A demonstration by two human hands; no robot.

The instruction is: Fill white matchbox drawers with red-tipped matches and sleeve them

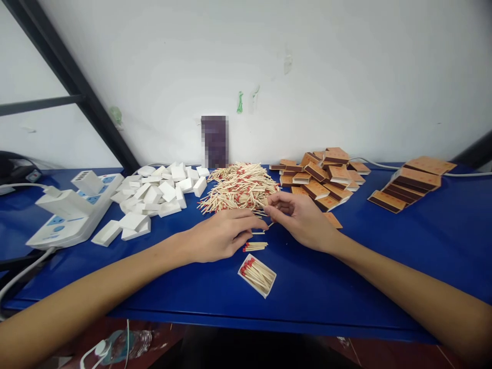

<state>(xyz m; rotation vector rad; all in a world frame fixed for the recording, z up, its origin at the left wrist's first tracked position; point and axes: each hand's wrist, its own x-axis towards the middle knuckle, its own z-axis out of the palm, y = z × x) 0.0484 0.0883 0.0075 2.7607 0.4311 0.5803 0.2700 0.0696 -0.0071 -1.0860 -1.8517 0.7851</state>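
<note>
A large heap of red-tipped matches (246,187) lies at the middle of the blue table. My right hand (300,218) is at the heap's front right edge, its thumb and fingertips pinched together; what is between them is too small to make out. Beside it my left hand (226,233) has its fingers bent and close together over loose matches, and its fingertips reach a match near the right hand. Just below lies a short row of matches (255,246). Nearer the table's front edge is an open white tray (272,285) filled with matches, their heads toward the upper left.
White empty trays (154,195) are piled left of the heap, with a power strip (82,218) and plugs farther left. Orange matchbox sleeves (323,177) lie to the right, and more (415,182) at far right. A blurred dark object (215,141) stands against the wall.
</note>
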